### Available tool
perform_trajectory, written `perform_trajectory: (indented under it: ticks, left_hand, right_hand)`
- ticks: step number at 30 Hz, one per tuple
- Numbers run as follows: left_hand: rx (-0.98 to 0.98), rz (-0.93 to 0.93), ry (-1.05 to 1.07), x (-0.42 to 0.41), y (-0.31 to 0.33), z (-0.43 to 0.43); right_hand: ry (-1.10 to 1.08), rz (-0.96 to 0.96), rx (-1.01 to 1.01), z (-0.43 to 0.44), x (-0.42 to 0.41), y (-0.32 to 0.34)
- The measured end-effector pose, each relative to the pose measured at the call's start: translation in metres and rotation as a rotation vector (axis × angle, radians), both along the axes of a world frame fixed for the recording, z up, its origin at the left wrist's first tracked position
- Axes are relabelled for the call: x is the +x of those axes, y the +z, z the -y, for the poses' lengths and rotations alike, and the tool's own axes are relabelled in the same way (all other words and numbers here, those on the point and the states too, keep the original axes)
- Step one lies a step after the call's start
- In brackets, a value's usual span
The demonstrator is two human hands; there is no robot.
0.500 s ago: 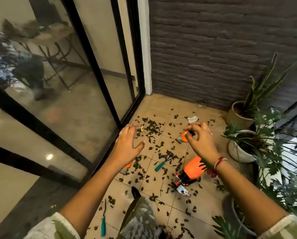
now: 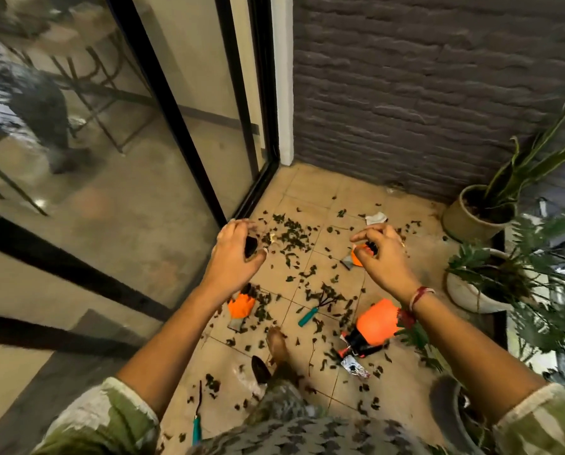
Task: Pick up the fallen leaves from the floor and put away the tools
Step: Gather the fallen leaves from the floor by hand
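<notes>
Both hands hover mid-frame above the tiled floor (image 2: 310, 188). The left hand (image 2: 238, 249) curls round a dark leaf (image 2: 251, 247); the right hand (image 2: 383, 257) pinches a leaf clump (image 2: 370, 247). Fallen leaves (image 2: 291, 238) litter the centre tiles, around a teal-handled hand rake (image 2: 317, 305) and an orange spray bottle (image 2: 374, 323), lower right.

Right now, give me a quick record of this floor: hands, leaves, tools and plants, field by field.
leaves: most lie scattered over the tiles
left hand: fingers curled round a dark leaf
right hand: pinches a few dark leaves
hand rake: teal handle, lying among leaves
sprayer: orange, lying on the tiles
glove: orange, on the floor below the left hand
teal-handled tool: on the floor near the left sleeve
potted plants: along the right side
</notes>
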State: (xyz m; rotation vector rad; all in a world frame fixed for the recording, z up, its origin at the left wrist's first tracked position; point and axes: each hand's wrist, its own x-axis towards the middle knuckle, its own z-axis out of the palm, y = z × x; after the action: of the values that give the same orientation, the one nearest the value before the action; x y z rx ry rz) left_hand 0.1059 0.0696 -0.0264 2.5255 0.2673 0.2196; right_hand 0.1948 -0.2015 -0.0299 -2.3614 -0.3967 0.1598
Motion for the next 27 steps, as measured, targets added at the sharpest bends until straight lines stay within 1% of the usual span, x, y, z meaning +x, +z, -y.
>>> perform_trajectory:
  ticks: [5,9,13,15,22,27]
  left_hand:
    - [-0.009,-0.104,-0.037,0.079,-0.019,-0.049]
    - [0.003,-0.156,-0.069,0.141,-0.020,-0.092]
    - [0.046,-0.189,-0.099,0.191,-0.023,-0.117]
    - [0.029,-0.205,-0.128,0.208,-0.025,-0.121]
    - [-0.035,-0.213,-0.180,0.250,-0.037,-0.111]
    - [-0.043,-0.202,-0.168,0.287,-0.041,-0.102]
  right_hand:
    - [-0.031,-0.056,-0.078,-0.049,0.074,-0.009]
    - [-0.067,-0.100,-0.052,-0.085,0.125,-0.015]
    - [-0.140,-0.110,-0.023,-0.096,0.160,-0.018]
    - [-0.174,-0.124,-0.012,-0.092,0.173,-0.018]
    - [-0.236,-0.184,-0.101,-0.075,0.213,-0.025]
    - [-0.227,-0.164,-0.074,-0.072,0.259,-0.030]
